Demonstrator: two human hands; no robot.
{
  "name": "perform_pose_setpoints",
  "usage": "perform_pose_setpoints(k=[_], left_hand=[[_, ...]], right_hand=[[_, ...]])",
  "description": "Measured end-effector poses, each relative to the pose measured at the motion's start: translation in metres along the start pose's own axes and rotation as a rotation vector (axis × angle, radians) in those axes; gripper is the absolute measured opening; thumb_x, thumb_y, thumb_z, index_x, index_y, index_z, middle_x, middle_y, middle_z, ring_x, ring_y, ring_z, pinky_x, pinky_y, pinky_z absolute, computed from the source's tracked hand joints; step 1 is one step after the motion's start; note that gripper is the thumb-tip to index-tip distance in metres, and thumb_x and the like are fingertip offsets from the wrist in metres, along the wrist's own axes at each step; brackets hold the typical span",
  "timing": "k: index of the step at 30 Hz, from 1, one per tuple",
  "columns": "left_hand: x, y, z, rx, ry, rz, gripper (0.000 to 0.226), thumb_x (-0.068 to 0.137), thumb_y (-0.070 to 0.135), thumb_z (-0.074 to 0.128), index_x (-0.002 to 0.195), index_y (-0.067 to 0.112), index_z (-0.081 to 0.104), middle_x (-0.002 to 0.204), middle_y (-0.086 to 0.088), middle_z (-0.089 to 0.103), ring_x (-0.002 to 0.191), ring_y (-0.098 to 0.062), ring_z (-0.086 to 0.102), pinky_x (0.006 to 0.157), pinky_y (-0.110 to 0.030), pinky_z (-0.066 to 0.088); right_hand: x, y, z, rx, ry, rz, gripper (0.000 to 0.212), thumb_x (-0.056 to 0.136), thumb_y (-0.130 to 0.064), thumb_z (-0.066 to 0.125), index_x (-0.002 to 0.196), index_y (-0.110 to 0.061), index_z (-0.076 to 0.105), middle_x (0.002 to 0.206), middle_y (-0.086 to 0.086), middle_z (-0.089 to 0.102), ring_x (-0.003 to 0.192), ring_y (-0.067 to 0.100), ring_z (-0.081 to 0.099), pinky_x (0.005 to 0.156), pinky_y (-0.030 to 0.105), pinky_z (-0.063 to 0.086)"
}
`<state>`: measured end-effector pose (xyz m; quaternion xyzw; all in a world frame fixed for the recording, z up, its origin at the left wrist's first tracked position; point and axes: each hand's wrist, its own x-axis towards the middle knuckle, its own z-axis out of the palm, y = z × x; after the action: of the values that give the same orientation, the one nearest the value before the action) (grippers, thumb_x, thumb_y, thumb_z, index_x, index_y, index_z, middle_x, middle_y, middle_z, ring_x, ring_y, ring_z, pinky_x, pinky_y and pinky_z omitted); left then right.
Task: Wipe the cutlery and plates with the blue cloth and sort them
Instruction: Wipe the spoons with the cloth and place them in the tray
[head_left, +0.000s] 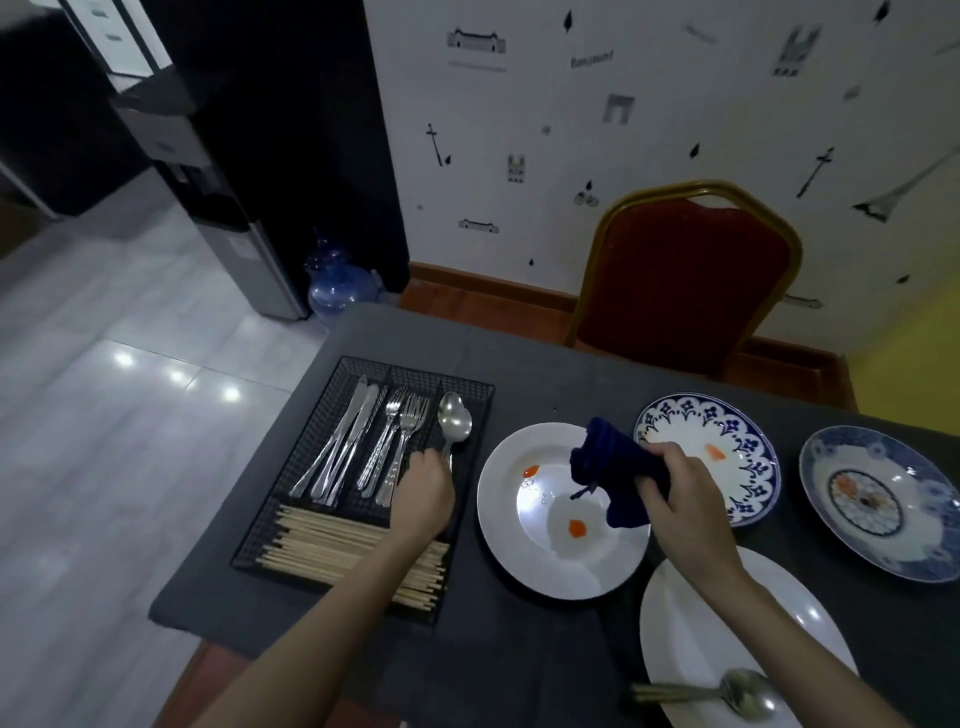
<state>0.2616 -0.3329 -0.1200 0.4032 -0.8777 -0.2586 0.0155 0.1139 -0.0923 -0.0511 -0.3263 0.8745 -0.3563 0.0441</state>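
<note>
My right hand (680, 488) grips a bunched dark blue cloth (613, 467) above a white plate (498, 525) that carries orange smears. My left hand (423, 493) reaches into a black mesh cutlery tray (291, 493) and touches the handle of a spoon (454, 418) lying in the tray's right compartment; whether the fingers close on it is hidden. Knives (345, 431) and forks (400, 431) lie in the other compartments, wooden chopsticks (332, 545) across the front one. Another spoon (727, 693) rests on a white plate (685, 634) near me.
Two blue patterned plates (675, 415) (924, 545) with orange smears lie at the right of the grey-clothed table (545, 374). A red chair with a gold frame (685, 270) stands behind the table. A water dispenser (228, 218) and a blue bottle (337, 286) are on the tiled floor at left.
</note>
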Motion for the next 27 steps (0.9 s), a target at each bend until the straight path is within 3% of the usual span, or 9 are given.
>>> perform_pose_setpoints(k=[5, 8, 9, 12, 15, 20, 24, 27], left_hand=[[0.009, -0.020, 0.013, -0.038, -0.024, 0.003, 0.020, 0.086, -0.007, 0.036, 0.095, -0.008, 0.054, 0.101, -0.027, 0.052, 0.090, -0.045, 0.051, 0.073, -0.049, 0.038], [0.015, -0.026, 0.021, 0.017, -0.036, -0.056, 0.050, 0.085, 0.009, 0.011, 0.100, -0.001, 0.057, 0.107, -0.020, 0.054, 0.095, -0.038, 0.049, 0.072, -0.041, 0.036], [0.014, -0.024, 0.019, 0.030, -0.023, -0.078, 0.050, 0.087, 0.011, 0.012, 0.100, -0.001, 0.058, 0.107, -0.020, 0.054, 0.096, -0.038, 0.048, 0.072, -0.041, 0.035], [0.015, -0.003, 0.008, 0.050, 0.082, -0.023, 0.018, 0.088, 0.003, 0.046, 0.092, -0.008, 0.060, 0.102, -0.029, 0.055, 0.094, -0.044, 0.050, 0.076, -0.047, 0.038], [0.019, 0.031, 0.003, -0.051, 0.093, 0.135, 0.014, 0.088, 0.001, 0.048, 0.093, -0.004, 0.061, 0.105, -0.025, 0.057, 0.092, -0.039, 0.051, 0.076, -0.039, 0.039], [-0.012, 0.117, 0.013, -0.164, -0.131, 0.499, 0.017, 0.094, 0.012, 0.050, 0.096, 0.007, 0.066, 0.097, -0.005, 0.060, 0.092, -0.019, 0.054, 0.083, -0.028, 0.044], [-0.048, 0.175, 0.034, -0.089, -0.372, 0.735, 0.019, 0.095, 0.015, 0.049, 0.095, 0.004, 0.065, 0.097, -0.010, 0.062, 0.090, -0.023, 0.056, 0.080, -0.035, 0.046], [-0.064, 0.203, 0.059, 0.018, -0.548, 0.880, 0.020, 0.093, 0.012, 0.049, 0.091, 0.001, 0.065, 0.095, -0.015, 0.063, 0.088, -0.027, 0.058, 0.073, -0.031, 0.043]], right_hand=[[-0.003, 0.001, 0.017, -0.013, -0.043, 0.037, 0.027, 0.091, -0.008, 0.055, 0.115, -0.020, 0.054, 0.097, -0.001, 0.058, 0.090, 0.013, 0.048, 0.072, 0.020, 0.034], [-0.003, 0.003, 0.017, -0.007, -0.057, 0.054, 0.027, 0.091, -0.009, 0.054, 0.116, -0.022, 0.054, 0.098, 0.000, 0.058, 0.090, 0.011, 0.048, 0.071, 0.014, 0.032], [-0.004, 0.004, 0.016, 0.001, -0.061, 0.069, 0.028, 0.091, -0.011, 0.054, 0.116, -0.023, 0.053, 0.098, 0.001, 0.058, 0.089, 0.010, 0.048, 0.071, 0.012, 0.033], [-0.012, 0.010, 0.008, 0.025, -0.039, 0.109, 0.029, 0.092, -0.012, 0.053, 0.117, -0.026, 0.053, 0.100, 0.001, 0.057, 0.090, 0.007, 0.047, 0.072, 0.010, 0.033], [-0.020, 0.013, -0.005, 0.035, 0.020, 0.127, 0.029, 0.090, -0.008, 0.055, 0.115, -0.024, 0.054, 0.099, -0.001, 0.058, 0.092, 0.009, 0.047, 0.072, 0.011, 0.033], [-0.045, 0.029, -0.037, 0.051, 0.140, 0.173, 0.030, 0.089, -0.005, 0.054, 0.114, -0.022, 0.056, 0.100, -0.005, 0.056, 0.095, 0.011, 0.049, 0.076, 0.020, 0.035], [-0.077, 0.049, -0.071, 0.011, 0.212, 0.275, 0.030, 0.090, -0.006, 0.054, 0.116, -0.021, 0.055, 0.100, -0.004, 0.053, 0.095, 0.009, 0.049, 0.074, 0.019, 0.036], [-0.106, 0.065, -0.094, -0.029, 0.259, 0.331, 0.030, 0.090, -0.006, 0.054, 0.115, -0.022, 0.055, 0.098, -0.006, 0.053, 0.091, 0.006, 0.049, 0.071, 0.013, 0.037]])
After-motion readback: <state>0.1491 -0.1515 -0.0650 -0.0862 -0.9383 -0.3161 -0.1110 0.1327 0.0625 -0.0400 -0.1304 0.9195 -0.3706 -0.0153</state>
